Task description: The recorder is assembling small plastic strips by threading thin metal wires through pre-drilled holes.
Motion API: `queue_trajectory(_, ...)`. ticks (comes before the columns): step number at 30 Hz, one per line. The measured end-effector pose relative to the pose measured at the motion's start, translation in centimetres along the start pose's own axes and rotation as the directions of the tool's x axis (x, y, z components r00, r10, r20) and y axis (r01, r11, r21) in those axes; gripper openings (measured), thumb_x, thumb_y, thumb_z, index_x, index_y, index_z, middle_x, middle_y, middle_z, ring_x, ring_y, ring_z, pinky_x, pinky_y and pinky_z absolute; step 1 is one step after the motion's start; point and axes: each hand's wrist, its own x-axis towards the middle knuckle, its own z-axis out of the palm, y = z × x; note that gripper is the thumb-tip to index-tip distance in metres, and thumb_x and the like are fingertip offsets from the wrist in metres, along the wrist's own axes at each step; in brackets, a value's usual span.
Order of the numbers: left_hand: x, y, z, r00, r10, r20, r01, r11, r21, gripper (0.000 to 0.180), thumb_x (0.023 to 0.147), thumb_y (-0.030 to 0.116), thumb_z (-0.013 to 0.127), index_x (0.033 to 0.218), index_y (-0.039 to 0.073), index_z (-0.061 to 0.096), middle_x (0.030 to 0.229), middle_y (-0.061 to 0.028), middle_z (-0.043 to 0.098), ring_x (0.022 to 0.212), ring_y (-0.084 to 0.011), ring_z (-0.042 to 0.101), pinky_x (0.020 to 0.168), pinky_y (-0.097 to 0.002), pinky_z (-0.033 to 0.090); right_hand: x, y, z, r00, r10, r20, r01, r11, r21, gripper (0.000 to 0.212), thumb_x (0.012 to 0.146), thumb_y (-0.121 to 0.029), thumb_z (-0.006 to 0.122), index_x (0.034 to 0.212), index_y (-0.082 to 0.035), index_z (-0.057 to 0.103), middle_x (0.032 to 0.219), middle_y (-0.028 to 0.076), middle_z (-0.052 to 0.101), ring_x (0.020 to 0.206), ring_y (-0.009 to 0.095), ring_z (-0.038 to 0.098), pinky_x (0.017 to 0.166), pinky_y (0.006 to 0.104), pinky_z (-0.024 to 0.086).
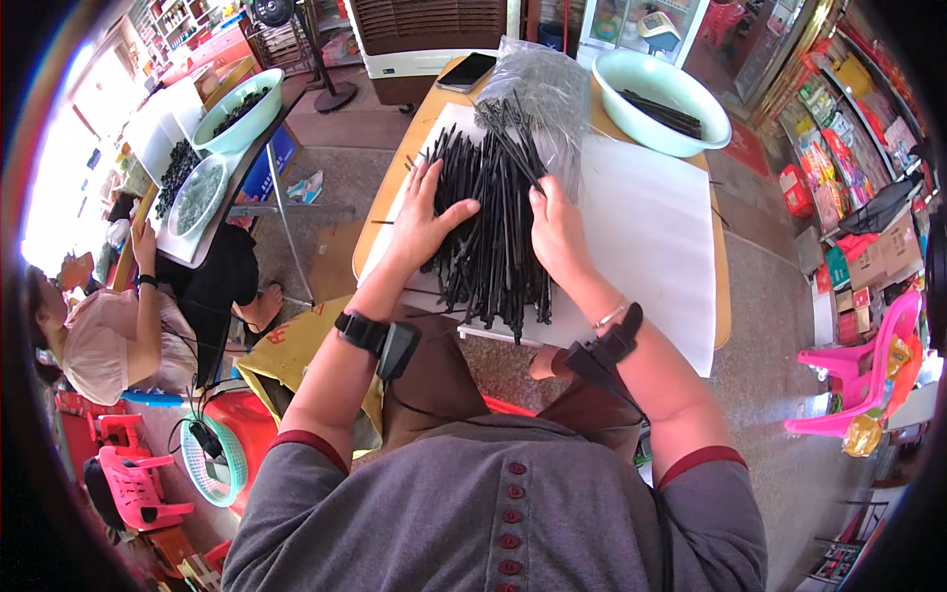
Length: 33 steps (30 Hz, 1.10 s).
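Shirt [434,493] | hands [422,225] on black rods [498,237], perhaps overhanging table [722,296] edge | paper [646,237] spreads right

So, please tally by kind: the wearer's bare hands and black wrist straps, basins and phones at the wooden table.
Bare hands (left hand, right hand) touching thin black sticks: 2
Black wrist straps: 2
Round pale-green basin: 1
Dark rectangular phone: 1
Total: 6
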Motion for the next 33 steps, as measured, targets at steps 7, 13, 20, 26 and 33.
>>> queue_trajectory(7,1.2,-0.6,0.0,1.0,0.023,0.002,-0.023,1.0,-0.021,0.085,0.081,0.052,0.063,0.139,-0.001,0.032,0.143,-0.0275,0.031,0.135,-0.0374,0.027,0.11,-0.0413,0.024,1.3,-0.1,-1.7,0.992,0.103,0.07,-0.111,0.986,0.123,0.021,0.093,-0.021,0.05,0.094,0.001,0.052,0.082,0.022,0.058,0.079,0.041,0.057,0.07,0.0453,0.044)
queue_trajectory(13,0.4,-0.5,-1.4,0.999,-0.045,-0.025,0.039,0.976,-0.213,0.082,0.083,0.049,0.063,0.139,-0.001,0.031,0.134,-0.0275,0.044,0.128,-0.0361,0.041,0.105,-0.0401,0.031,0.3,2.1,-4.7,0.993,0.099,-0.06,-0.07,0.926,0.372,0.02,0.092,-0.017,0.054,0.098,-0.002,0.064,0.086,0.0,0.058,0.079,0.009,0.048,0.076,0.024,0.038)
queue_trajectory(20,-1.7,2.9,-3.2,0.928,-0.002,-0.372,-0.082,0.974,-0.21,0.042,0.084,0.026,0.067,0.117,0.002,0.057,0.114,-0.0157,0.058,0.105,-0.0255,0.054,0.091,-0.0354,0.043,-3.7,-1.4,-9.8,0.944,0.245,0.22,-0.329,0.695,0.64,0.024,0.093,-0.02,0.051,0.1,-0.001,0.062,0.075,-0.001,0.052,0.067,0.007,0.045,0.064,0.0212,0.037)
queue_trajectory(26,-4.8,13.0,-0.9,0.992,0.125,0.007,-0.111,0.901,-0.419,0.018,0.09,0.012,0.059,0.102,0.0,0.065,0.086,-0.0057,0.064,0.079,-0.0118,0.059,0.073,-0.0255,0.047,-6.2,-3.1,-9.7,0.885,0.154,0.44,-0.466,0.281,0.839,0.027,0.095,-0.023,0.048,0.1,0.001,0.058,0.069,0.001,0.051,0.062,0.009,0.047,0.059,0.0231,0.039)
queue_trajectory(33,-5.1,15.4,3.1,0.913,-0.063,0.404,0.338,0.673,-0.658,0.02,0.095,0.014,0.051,0.099,-0.002,0.061,0.081,-0.0024,0.06,0.074,-0.008,0.055,0.066,-0.0242,0.047,-9.3,-3.2,-9.4,0.941,0.17,0.291,-0.305,0.797,0.521,0.027,0.092,-0.019,0.051,0.111,0.0,0.058,0.072,0.009,0.057,0.067,0.017,0.057,0.063,0.0286,0.046)
